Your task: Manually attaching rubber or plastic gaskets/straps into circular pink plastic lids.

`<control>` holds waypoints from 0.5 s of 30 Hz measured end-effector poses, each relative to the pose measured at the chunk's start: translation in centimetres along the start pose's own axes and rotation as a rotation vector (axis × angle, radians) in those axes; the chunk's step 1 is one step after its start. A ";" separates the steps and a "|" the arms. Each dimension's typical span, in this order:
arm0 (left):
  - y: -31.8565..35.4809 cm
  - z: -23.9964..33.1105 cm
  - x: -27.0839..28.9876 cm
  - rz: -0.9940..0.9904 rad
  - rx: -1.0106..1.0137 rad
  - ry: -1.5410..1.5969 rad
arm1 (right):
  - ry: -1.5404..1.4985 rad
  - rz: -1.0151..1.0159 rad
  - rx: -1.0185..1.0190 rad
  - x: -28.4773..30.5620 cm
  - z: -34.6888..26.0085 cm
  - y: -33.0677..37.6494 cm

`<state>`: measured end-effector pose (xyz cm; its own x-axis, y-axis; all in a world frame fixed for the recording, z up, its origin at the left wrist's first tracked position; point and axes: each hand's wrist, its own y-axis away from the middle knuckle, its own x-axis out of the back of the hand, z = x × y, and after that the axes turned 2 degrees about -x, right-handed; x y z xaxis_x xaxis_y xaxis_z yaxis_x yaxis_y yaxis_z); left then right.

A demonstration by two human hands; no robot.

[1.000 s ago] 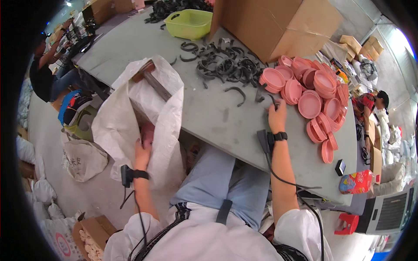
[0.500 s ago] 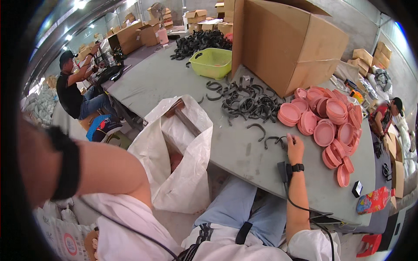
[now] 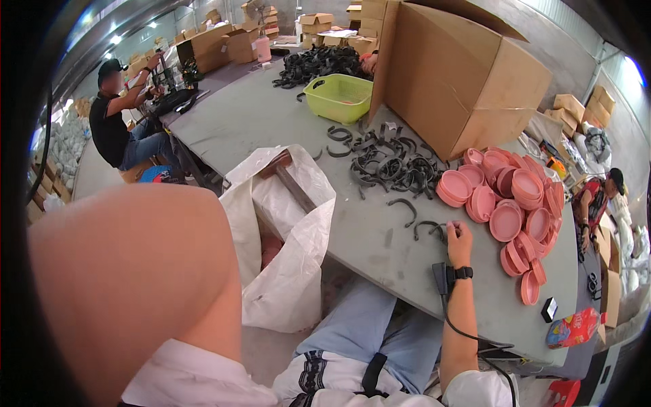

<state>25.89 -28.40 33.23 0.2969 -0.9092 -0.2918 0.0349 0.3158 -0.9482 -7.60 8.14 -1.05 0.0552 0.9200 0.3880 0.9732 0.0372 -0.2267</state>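
My right hand (image 3: 459, 236) rests on the grey table (image 3: 380, 237), its fingers curled on one black curved strip (image 3: 427, 227). A loose pile of the same black curved strips (image 3: 390, 163) lies just beyond it. To the right of the hand is a heap of pink round lids (image 3: 515, 214). My left forearm (image 3: 135, 285) is raised close to the camera and fills the lower left; the hand itself is out of the picture. An open white sack (image 3: 291, 224) hangs at the table's near edge, with something pink inside.
A large cardboard box (image 3: 461, 74) and a green basket (image 3: 339, 95) stand at the back of the table, with more black strips (image 3: 315, 64) behind. A person in black (image 3: 119, 129) sits far left; another (image 3: 597, 203) works at right. A colourful packet (image 3: 573, 329) lies near the table corner.
My left arm has come up out of the white sack and now looms close to the camera. My right hand has shifted from beside the pink lids to a black strip. The view tilted up.
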 end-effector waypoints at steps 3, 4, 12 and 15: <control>1.2 0.5 1.0 0.034 -0.009 -0.018 | -0.061 0.039 0.039 -0.5 0.6 0.2; 1.5 0.3 1.3 0.046 -0.007 -0.023 | -0.045 0.026 0.032 -0.4 0.9 0.1; 3.6 1.2 4.4 0.127 -0.056 -0.047 | 0.051 -0.150 -0.111 1.9 0.5 -1.7; 4.4 1.5 5.8 0.161 -0.093 -0.039 | -0.351 -0.161 -0.285 3.1 1.8 -2.7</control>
<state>29.18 -31.88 27.52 0.3287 -0.8370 -0.4375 -0.1042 0.4282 -0.8976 -10.49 11.60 -0.85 -0.1325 0.9893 0.0616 0.9883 0.1271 0.0843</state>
